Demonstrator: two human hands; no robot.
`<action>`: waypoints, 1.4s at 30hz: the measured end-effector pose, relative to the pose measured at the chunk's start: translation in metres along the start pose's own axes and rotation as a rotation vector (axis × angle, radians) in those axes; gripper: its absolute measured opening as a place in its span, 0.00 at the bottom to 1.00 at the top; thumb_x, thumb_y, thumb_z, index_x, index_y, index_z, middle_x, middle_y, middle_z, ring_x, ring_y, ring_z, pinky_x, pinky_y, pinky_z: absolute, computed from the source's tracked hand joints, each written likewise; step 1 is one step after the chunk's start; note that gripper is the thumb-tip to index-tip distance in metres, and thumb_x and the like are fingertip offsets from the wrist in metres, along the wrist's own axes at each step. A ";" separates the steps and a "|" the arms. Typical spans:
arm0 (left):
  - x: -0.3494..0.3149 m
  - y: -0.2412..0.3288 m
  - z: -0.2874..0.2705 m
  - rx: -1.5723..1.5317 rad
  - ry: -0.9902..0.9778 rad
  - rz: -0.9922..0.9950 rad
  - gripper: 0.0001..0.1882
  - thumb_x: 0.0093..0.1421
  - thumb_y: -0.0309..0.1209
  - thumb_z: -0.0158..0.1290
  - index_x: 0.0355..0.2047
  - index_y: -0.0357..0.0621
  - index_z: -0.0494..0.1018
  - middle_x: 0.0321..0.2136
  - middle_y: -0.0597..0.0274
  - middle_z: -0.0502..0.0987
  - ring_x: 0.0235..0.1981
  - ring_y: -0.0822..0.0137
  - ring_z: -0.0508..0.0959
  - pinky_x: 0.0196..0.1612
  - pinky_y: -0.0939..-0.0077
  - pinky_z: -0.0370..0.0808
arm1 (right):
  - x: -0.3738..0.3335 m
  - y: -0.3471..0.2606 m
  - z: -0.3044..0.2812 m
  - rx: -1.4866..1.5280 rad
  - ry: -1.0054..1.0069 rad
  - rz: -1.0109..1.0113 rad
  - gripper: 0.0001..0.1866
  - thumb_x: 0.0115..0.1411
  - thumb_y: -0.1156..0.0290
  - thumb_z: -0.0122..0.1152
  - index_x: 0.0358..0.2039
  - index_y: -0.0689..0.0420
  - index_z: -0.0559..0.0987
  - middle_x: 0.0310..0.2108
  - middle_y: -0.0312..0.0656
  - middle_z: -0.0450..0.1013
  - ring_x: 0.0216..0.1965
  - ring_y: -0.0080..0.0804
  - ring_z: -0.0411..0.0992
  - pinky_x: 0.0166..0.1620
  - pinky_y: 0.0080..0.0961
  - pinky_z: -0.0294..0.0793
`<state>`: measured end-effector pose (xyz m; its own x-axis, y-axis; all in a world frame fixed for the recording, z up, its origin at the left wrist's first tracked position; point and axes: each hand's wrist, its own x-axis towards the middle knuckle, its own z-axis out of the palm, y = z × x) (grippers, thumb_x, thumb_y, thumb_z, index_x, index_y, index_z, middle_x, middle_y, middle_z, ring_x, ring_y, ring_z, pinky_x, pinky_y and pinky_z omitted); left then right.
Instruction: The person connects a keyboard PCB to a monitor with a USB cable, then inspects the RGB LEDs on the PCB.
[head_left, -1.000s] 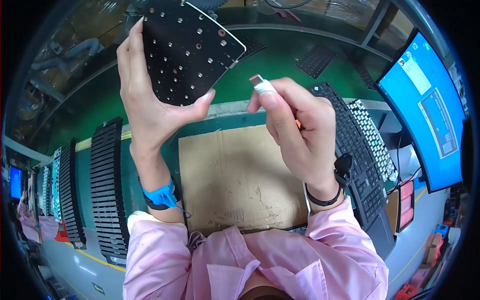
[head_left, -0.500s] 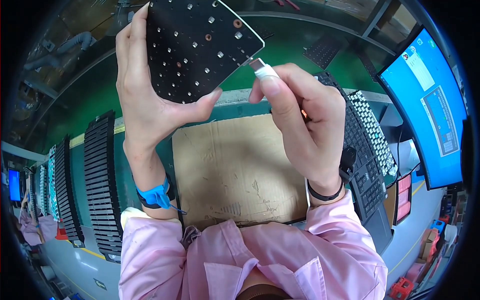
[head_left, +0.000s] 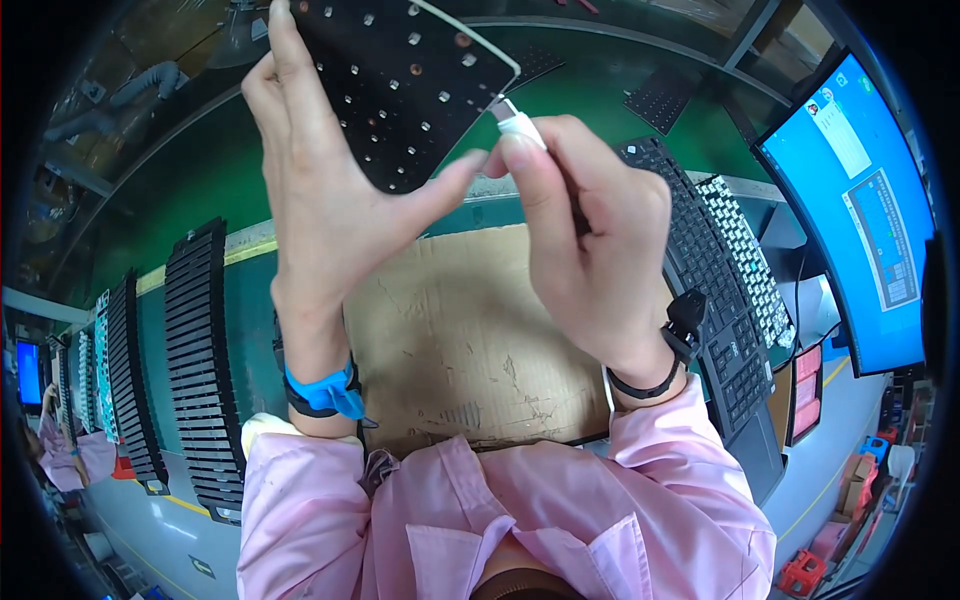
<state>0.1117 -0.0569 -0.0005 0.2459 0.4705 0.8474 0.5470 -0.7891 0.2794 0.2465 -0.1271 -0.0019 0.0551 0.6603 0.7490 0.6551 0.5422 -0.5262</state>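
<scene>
Left hand (head_left: 335,195) holds one board (head_left: 405,95); right (head_left: 600,235), one plug (head_left: 521,126).

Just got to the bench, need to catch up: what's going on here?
A person in pink sleeves holds a black board up in the left hand. The right hand pinches a white cable plug, its metal tip at the board's near right edge. Metal is showing, so it isn't fully seated; whether it touches is unclear. Below lies a cardboard sheet, with a black keyboard and a lit monitor to the right.
</scene>
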 end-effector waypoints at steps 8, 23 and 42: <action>0.001 -0.006 0.000 0.075 0.041 0.065 0.50 0.27 0.29 0.58 0.55 0.41 0.48 0.40 0.54 0.57 0.42 0.60 0.63 0.45 0.73 0.63 | 0.000 0.004 0.000 0.047 -0.085 0.054 0.08 0.55 0.74 0.47 0.21 0.62 0.72 0.07 0.32 0.53 0.10 0.13 0.49 0.14 0.14 0.45; 0.013 0.001 -0.009 0.023 -0.061 -0.035 0.50 0.25 0.32 0.60 0.51 0.32 0.50 0.43 0.46 0.59 0.45 0.51 0.59 0.49 0.64 0.55 | 0.004 0.018 0.010 0.140 -0.218 0.195 0.10 0.57 0.72 0.46 0.25 0.65 0.72 0.11 0.29 0.61 0.12 0.11 0.57 0.16 0.09 0.52; -0.004 0.012 -0.068 0.038 0.139 0.556 0.39 0.44 0.49 0.50 0.53 0.44 0.54 0.48 0.48 0.58 0.49 0.49 0.58 0.48 0.53 0.58 | 0.040 0.093 -0.024 1.005 0.042 0.652 0.22 0.60 0.57 0.37 0.46 0.61 0.66 0.38 0.42 0.69 0.35 0.23 0.69 0.36 0.18 0.71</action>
<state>0.0630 -0.0955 0.0302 0.3990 -0.0699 0.9143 0.3946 -0.8869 -0.2401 0.3271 -0.0630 -0.0115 0.1946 0.9542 0.2273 -0.3861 0.2875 -0.8765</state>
